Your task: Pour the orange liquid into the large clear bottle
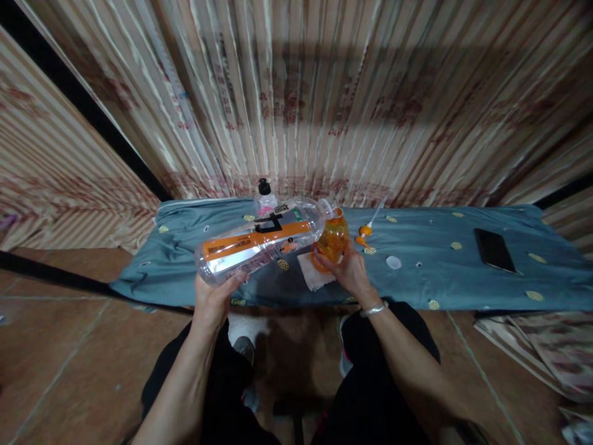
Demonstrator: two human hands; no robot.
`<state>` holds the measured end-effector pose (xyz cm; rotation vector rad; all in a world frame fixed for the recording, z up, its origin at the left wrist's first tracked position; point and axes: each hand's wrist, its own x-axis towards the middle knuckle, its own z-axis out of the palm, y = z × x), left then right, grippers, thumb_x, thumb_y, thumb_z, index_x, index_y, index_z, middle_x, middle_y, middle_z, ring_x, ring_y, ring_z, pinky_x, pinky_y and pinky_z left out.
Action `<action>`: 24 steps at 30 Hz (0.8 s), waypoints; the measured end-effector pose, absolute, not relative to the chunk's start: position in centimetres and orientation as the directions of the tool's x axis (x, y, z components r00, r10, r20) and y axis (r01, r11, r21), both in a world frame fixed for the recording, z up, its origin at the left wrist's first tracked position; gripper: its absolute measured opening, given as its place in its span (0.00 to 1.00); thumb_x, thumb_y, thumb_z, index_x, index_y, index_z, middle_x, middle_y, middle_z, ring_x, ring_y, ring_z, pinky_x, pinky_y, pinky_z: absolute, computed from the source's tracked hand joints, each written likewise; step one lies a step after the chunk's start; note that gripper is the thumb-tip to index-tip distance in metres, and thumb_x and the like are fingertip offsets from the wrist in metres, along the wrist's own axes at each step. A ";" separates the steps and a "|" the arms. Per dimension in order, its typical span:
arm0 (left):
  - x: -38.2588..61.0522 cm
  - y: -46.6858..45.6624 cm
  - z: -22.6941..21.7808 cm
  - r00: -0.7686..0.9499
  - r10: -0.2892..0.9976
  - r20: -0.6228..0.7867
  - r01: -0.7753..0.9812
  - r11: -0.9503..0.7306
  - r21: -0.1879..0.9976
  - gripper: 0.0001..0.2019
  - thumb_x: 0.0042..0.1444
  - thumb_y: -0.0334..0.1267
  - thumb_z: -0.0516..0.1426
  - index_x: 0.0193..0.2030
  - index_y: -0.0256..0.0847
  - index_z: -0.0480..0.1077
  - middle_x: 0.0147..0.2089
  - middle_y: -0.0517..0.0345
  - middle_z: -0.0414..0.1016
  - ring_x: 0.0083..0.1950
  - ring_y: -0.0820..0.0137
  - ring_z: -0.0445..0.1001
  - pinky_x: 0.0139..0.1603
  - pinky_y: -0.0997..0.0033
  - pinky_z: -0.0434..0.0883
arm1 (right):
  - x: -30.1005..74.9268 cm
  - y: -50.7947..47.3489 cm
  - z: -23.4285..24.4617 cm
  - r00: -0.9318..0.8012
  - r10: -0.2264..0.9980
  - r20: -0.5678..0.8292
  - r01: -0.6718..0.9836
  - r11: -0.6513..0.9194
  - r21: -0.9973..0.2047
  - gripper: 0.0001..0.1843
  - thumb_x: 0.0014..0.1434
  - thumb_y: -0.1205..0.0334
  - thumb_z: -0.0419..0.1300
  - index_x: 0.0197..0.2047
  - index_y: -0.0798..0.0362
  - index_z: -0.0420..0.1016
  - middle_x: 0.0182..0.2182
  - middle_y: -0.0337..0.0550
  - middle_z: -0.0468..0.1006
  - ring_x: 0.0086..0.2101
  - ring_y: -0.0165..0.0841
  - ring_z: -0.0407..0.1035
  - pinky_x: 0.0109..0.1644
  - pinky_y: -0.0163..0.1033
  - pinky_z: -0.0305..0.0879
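My left hand [217, 295] is closed around the base end of a large clear plastic bottle [259, 238] with an orange and silver label. The bottle lies nearly level, its neck at the mouth of a small orange see-through bottle [334, 238]. My right hand [347, 267] grips that orange bottle, which stands upright or slightly tilted. Any liquid passing between them cannot be made out. Under the orange bottle is a folded white cloth or tissue [315, 273]. To the right lies an orange pump head [364, 233] with a clear tube. A round white cap [393, 262] rests nearby.
A clear bottle with a black pump top [264, 186] stands behind the large bottle. A dark phone [493, 250] lies at the right on the narrow table with its blue-green cloth [430, 247]. A striped curtain [296, 105] hangs right behind the table.
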<state>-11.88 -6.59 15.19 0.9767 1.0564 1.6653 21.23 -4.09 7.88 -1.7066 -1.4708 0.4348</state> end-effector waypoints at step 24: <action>-11.6 -6.7 14.8 -0.316 0.935 0.160 -0.243 -0.243 0.939 0.43 0.32 0.53 0.93 0.55 0.42 0.90 0.54 0.46 0.98 0.52 0.50 0.97 0.54 0.57 0.96 | 21.2 -4.1 7.3 0.270 0.928 0.257 0.644 0.024 -0.765 0.55 0.64 0.33 0.86 0.83 0.54 0.79 0.56 0.65 0.98 0.54 0.69 0.96 0.56 0.65 0.96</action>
